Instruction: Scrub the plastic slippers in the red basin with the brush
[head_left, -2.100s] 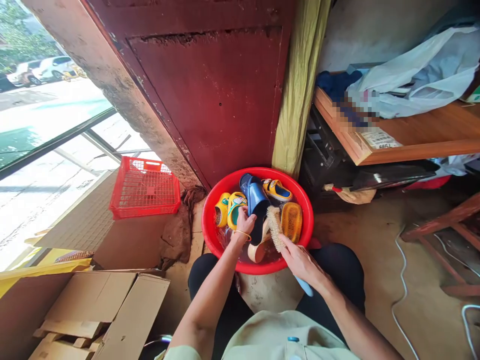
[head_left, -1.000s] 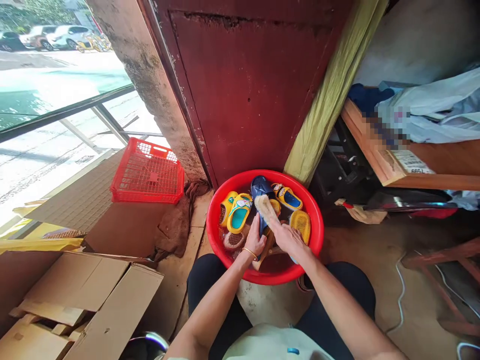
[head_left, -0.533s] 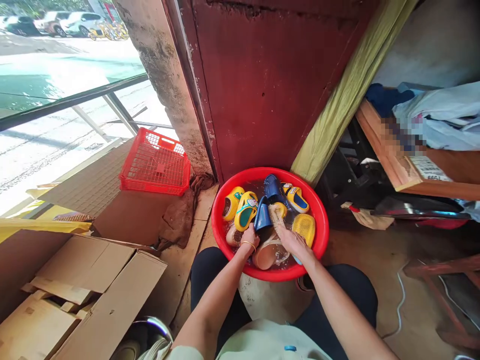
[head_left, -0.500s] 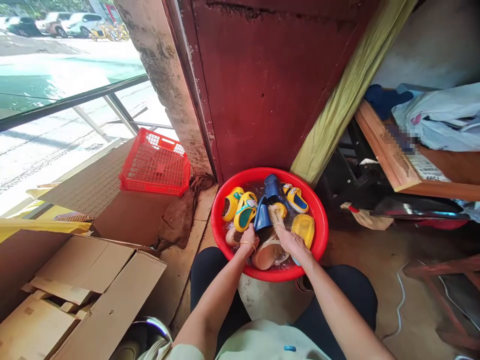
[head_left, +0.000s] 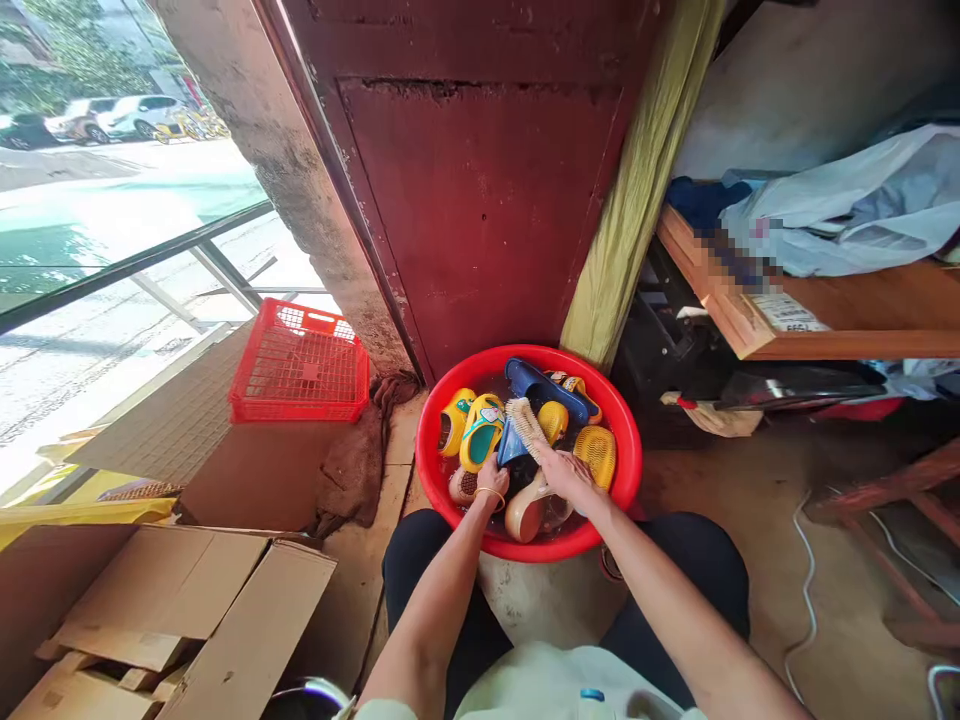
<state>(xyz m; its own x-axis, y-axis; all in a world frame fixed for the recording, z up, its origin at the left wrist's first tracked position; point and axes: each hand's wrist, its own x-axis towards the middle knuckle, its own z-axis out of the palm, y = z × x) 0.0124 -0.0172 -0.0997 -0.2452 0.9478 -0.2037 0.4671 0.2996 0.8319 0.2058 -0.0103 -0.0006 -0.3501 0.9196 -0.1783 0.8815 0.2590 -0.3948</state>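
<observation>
Between my knees stands a red basin (head_left: 634, 475) of water with several slippers and clogs in it. My left hand (head_left: 493, 478) is closed on a blue slipper (head_left: 512, 446) at the near left of the basin. A scrubbing brush (head_left: 525, 422) with pale bristles is gripped in my right hand (head_left: 568, 474), over that slipper. Another blue slipper (head_left: 546, 390) lies at the back. Left of my hands are a yellow clog with a green inside (head_left: 481, 432) and a second yellow clog (head_left: 454, 420). A yellow sole (head_left: 595, 456) faces up on the right.
A red plastic crate (head_left: 300, 365) sits on cardboard at the left, with a brown cloth (head_left: 360, 470) beside it. Open cardboard boxes (head_left: 165, 590) are nearer. A dark red door (head_left: 487, 200) stands behind the basin; a wooden table (head_left: 840, 340) is at the right.
The far blue slipper has turned from standing upright to lying slantwise towards the right. The brush has shifted left onto the held blue slipper. My view has swung slightly right.
</observation>
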